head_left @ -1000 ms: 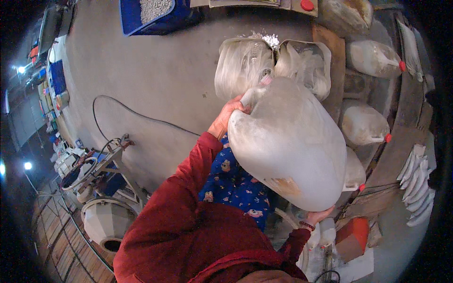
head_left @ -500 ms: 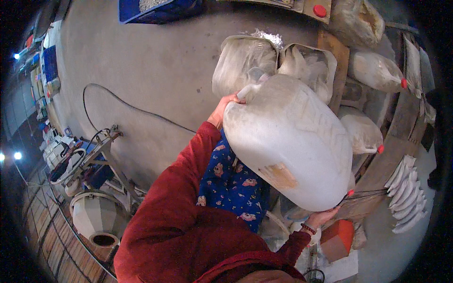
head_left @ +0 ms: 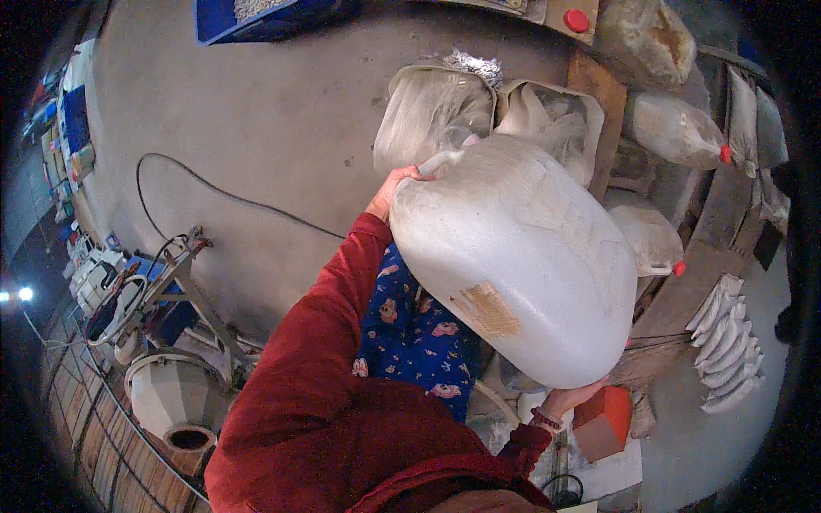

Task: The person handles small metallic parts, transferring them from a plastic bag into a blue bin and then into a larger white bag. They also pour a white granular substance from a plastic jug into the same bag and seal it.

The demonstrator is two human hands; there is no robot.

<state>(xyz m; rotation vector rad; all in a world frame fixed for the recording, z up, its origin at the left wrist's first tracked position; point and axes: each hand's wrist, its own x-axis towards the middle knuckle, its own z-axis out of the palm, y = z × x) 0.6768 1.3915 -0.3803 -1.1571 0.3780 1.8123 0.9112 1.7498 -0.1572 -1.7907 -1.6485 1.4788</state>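
A large white plastic jerrycan (head_left: 522, 256), dusty and with a brown patch of label residue, is held up in front of me at a slant. At its upper end my left hand (head_left: 398, 189) is wrapped around the handle. Under the opposite, rounded end, my right hand (head_left: 575, 397) supports it; those fingers are partly hidden beneath the can. Just beyond the handle end stand two cut-open plastic containers, the left one (head_left: 419, 115) and the right one (head_left: 560, 124), both dusty inside. The jerrycan covers their near parts, and its mouth is hard to make out.
Jugs with red caps, one (head_left: 676, 128) farther off and one (head_left: 646, 235) nearer, lie on the right beside boards. A blue crate (head_left: 265, 21) stands at the far left, a black cable (head_left: 231, 195) crosses the floor, and a red box (head_left: 602, 423) sits near my right hand.
The jerrycan and both hands have shifted slightly left in the picture. My grip on the handle and the support under the lower end stay the same.
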